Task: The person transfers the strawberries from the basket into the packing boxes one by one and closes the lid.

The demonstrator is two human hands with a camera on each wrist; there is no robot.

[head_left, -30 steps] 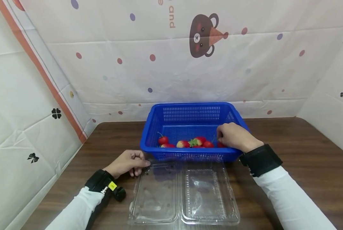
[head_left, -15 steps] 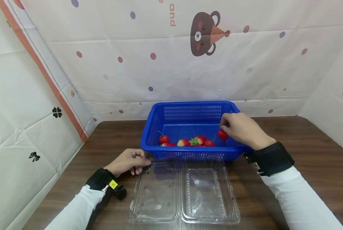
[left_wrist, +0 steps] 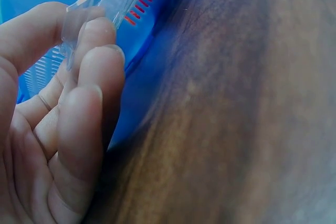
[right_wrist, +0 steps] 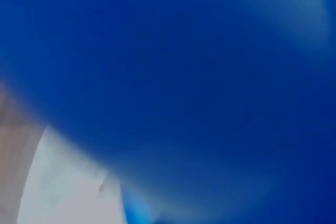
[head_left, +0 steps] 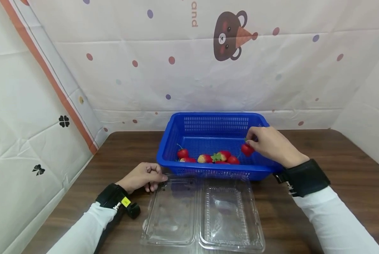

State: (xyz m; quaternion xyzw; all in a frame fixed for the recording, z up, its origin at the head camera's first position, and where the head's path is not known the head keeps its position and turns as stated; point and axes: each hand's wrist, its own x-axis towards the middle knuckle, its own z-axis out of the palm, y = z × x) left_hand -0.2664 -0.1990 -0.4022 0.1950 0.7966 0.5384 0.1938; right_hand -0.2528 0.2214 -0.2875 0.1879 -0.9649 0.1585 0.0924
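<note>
In the head view my right hand [head_left: 269, 144] pinches a red strawberry [head_left: 247, 150] by its green top, over the right part of a blue plastic basket [head_left: 208, 168]. Several more red fruits lie along the basket's near side, among them a strawberry with green leaves [head_left: 219, 156] and a round one with a thin stem [head_left: 182, 153]. My left hand [head_left: 142, 177] pinches the far left corner of a clear plastic clamshell container [head_left: 173, 211], spread open before the basket. The left wrist view shows thumb and fingers on its clear edge [left_wrist: 79, 24]. Blurred blue basket [right_wrist: 173, 77] fills most of the right wrist view.
The basket and container stand on a dark wooden table [head_left: 113, 158]. Behind it hangs a pale printed cloth [head_left: 129, 88] with dots and a bear, continuing along both sides. Each wrist wears a black band, the left one [head_left: 113, 195] with a yellow tag.
My right hand has come up from low in the basket, lifting the strawberry into sight and shifting slightly right. The left hand stays at the container's corner.
</note>
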